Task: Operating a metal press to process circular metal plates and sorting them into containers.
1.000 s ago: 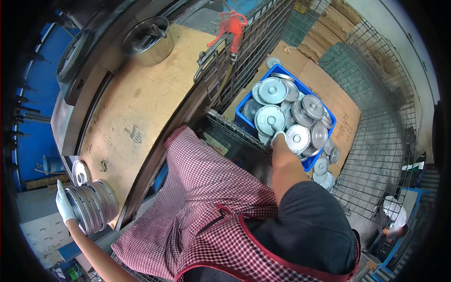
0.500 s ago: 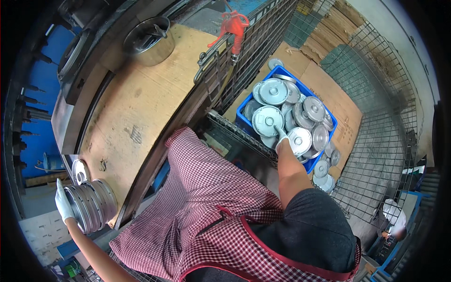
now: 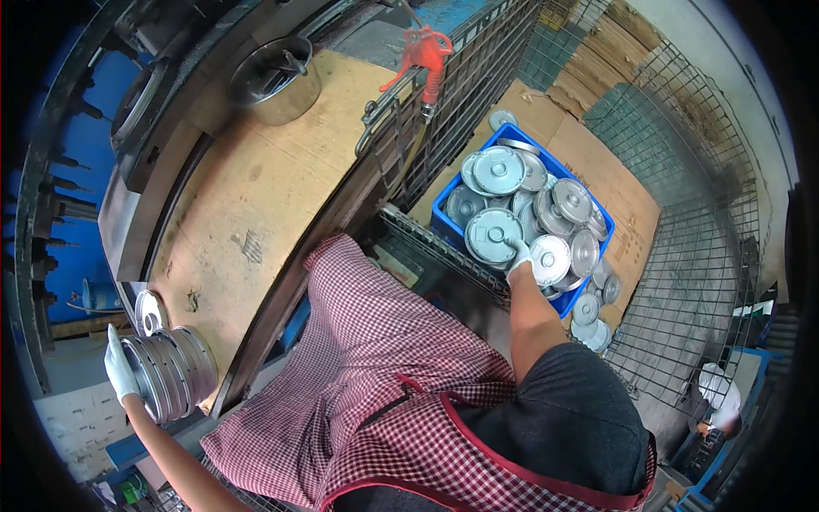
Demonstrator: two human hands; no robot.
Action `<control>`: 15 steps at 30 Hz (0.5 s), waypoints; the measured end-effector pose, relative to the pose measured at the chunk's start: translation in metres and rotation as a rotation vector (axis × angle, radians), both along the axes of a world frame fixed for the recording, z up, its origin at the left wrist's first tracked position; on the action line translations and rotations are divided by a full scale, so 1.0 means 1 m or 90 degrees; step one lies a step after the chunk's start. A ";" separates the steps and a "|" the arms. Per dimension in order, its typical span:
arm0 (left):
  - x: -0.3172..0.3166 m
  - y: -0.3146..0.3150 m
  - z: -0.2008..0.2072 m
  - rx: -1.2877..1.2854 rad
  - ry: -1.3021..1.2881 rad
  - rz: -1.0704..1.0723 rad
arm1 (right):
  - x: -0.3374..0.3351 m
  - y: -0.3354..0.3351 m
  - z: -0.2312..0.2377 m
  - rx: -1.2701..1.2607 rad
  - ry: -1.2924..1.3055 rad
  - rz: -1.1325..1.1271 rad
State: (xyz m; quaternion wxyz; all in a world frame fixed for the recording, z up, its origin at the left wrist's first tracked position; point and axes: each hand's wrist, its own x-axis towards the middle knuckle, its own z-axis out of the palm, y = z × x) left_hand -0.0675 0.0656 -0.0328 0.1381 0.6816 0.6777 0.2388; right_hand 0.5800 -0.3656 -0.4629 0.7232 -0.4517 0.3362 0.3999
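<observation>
My left hand point(image 3: 119, 367), in a white glove, lies with outstretched fingers against the outer end of a stack of round metal discs point(image 3: 177, 373). The stack rests on its side at the near left corner of the cardboard-covered bench. A separate disc with holes point(image 3: 151, 314) leans just beyond it. On the right, my gloved right hand point(image 3: 519, 258) grips the edge of a silvery metal disc point(image 3: 492, 234) at the top of the pile in a blue bin point(image 3: 442, 224). Its fingertips curl over the rim; the thumb is hard to make out.
A metal pot point(image 3: 294, 98) with tools stands at the bench's far end. A red air gun point(image 3: 424, 55) hangs on the wire mesh point(image 3: 478, 72) between bench and bin. Smaller discs point(image 3: 587, 309) lie on cardboard beside the bin. Another person point(image 3: 718, 391) is at far right.
The right hand has shifted slightly, its fingers now curled at the disc's edge, and that disc sits a little differently. The left hand stays at the stack. The whole view has shifted slightly.
</observation>
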 end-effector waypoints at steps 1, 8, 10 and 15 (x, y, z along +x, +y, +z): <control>0.000 -0.001 0.000 0.000 0.008 -0.009 | 0.001 -0.007 0.010 -0.095 -0.022 0.066; -0.003 0.002 0.000 -0.030 -0.039 0.011 | 0.001 -0.035 0.060 -0.103 0.002 0.021; -0.005 0.002 0.001 -0.028 -0.015 -0.017 | 0.004 -0.058 0.065 -0.001 -0.036 -0.058; -0.012 0.009 -0.002 -0.018 0.016 -0.006 | 0.020 -0.186 0.086 0.030 -0.088 -0.024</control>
